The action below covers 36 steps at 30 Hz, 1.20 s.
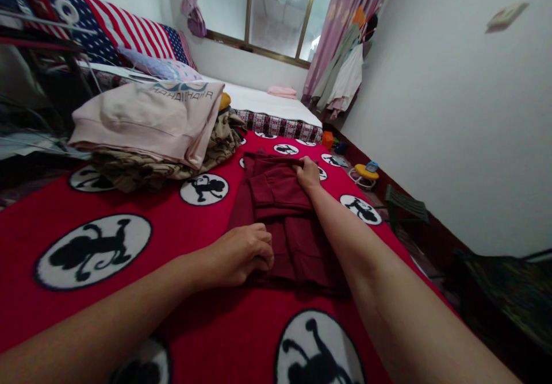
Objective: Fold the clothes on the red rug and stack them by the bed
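1. Item under inspection: a dark maroon fabric garment, folded into layers, lying on a red blanket with white ovals and black figures, directly ahead of the wearer.
2. Step in hand, as judged: folding or squaring the garment. A folded section lies across its middle, and lengthwise layers show nearer the wearer.
3. Next move, as judged: it calls for keeping the layers aligned while the far edge is brought over or pressed flat, with the near edge steadied.
4. Right hand: at the far right edge of the garment. The arm extends long and nearly straight from the lower right. The grip appears to pinch the folded edge between thumb and fingers.
5. Left hand: at the near left edge, back of the hand upward, fingers curled, the forearm reaching in low from the lower left. Whether this grip pinches cloth or merely rests on it cannot be told; the fingertips are hidden.
6. Adjacent: a pale pink lettered sweatshirt lies on brown patterned cloth, left of the garment and apart from both hands.
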### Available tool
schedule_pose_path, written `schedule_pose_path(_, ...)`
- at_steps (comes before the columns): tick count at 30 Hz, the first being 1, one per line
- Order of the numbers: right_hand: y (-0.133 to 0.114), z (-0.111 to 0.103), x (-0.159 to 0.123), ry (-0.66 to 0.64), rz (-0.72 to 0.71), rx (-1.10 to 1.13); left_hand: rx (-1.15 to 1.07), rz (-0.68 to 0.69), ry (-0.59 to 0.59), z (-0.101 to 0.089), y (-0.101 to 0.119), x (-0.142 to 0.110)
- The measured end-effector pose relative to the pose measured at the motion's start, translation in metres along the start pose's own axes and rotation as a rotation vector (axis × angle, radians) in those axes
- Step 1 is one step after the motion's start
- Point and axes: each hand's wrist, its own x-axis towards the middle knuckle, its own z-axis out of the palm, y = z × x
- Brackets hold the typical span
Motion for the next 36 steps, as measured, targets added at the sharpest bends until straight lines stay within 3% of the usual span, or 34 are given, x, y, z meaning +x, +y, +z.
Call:
schedule_pose_path(3,0.004,0.004,0.008,0.082,0.011,-0.021,-0.101,-0.035,-0.081,-0.012,0.0,-0.006)
schedule_pose_path(6,0.012,0.012,0.01,0.062,0.05,-0.024,-0.209,-0.104,-0.105,-0.019,0.0,-0.007)
schedule_pose_path(8,0.015,0.016,0.01,0.051,0.044,-0.015,-0.291,-0.18,-0.052,-0.018,-0.003,-0.004)
schedule_pose_path(13,0.01,0.016,0.006,0.063,0.021,0.055,-0.284,-0.31,0.242,-0.009,-0.019,0.001)
schedule_pose_path(17,0.002,0.005,-0.016,-0.072,-0.045,0.118,-0.1,-0.229,0.154,-0.007,-0.016,-0.004)
schedule_pose_path(22,-0.006,-0.03,-0.088,-0.342,-0.31,0.041,0.043,-0.154,0.085,-0.005,-0.001,-0.011)
schedule_pose_path(25,-0.011,-0.064,-0.14,-0.483,-0.438,-0.06,0.031,-0.134,0.091,-0.008,0.001,-0.011)
schedule_pose_path(29,-0.005,-0.114,-0.193,-0.607,-0.529,-0.033,0.026,-0.146,0.007,-0.026,0.004,-0.024)
schedule_pose_path(33,0.025,-0.155,-0.221,-0.649,-0.577,0.018,0.004,-0.115,-0.05,-0.045,0.003,-0.056)
schedule_pose_path(36,0.054,-0.168,-0.221,-0.586,-0.615,0.048,0.015,-0.13,0.011,-0.049,-0.008,-0.077)
